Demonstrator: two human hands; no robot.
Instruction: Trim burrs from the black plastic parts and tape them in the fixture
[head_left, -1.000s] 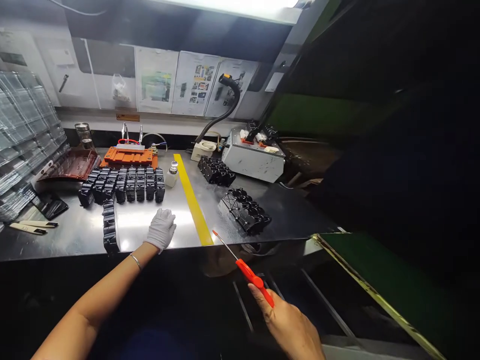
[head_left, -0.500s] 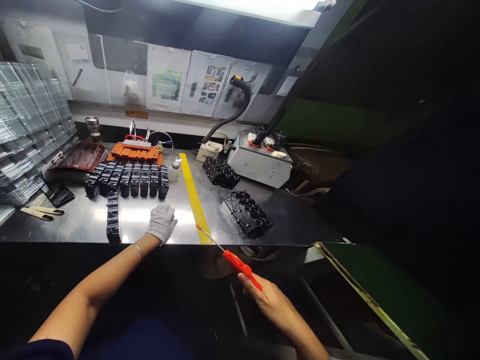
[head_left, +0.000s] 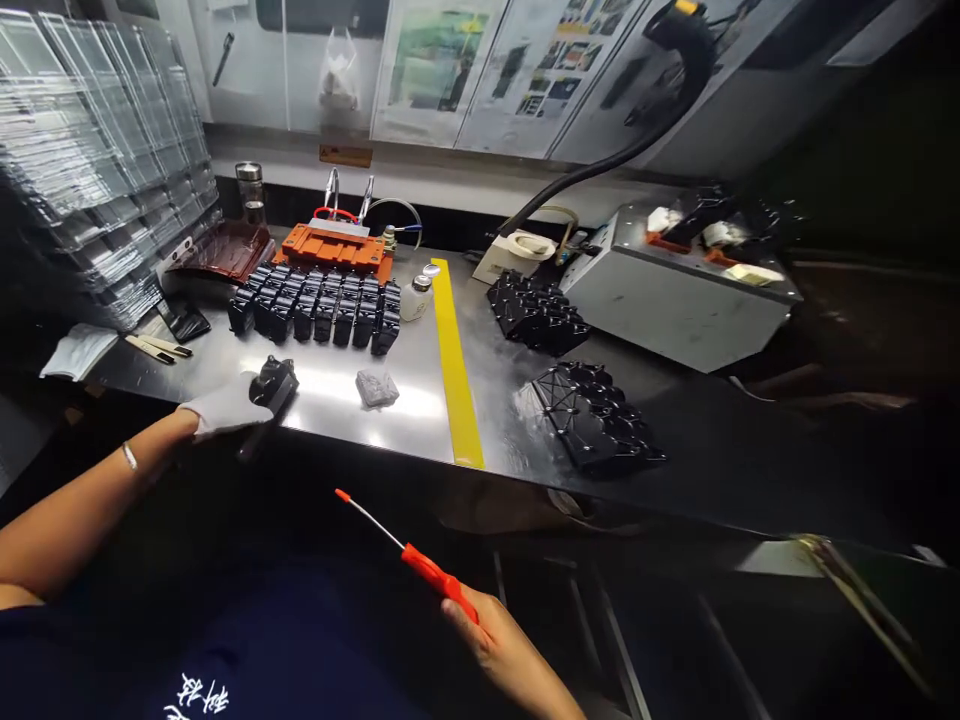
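My left hand, in a white glove, is closed on a black moulded part at the table's front edge. The part stands on end and leans; its lower end reaches past the edge. My bare right hand is wrapped round a red-handled tool with a thin metal shaft and a red tip. That tip points up and left, in front of the table and apart from the black part. Behind my left hand stands a row of several black moulded parts. A small grey crumpled lump lies to its right.
A yellow strip divides the table. Right of it lie two groups of black parts before a grey machine. An orange fixture and a white bottle stand behind. Clear trays are stacked left.
My left hand has moved left from the table's middle onto the single black part, which has tilted. The grey lump now shows. The red-handled tool has shifted left, and the view has moved closer.
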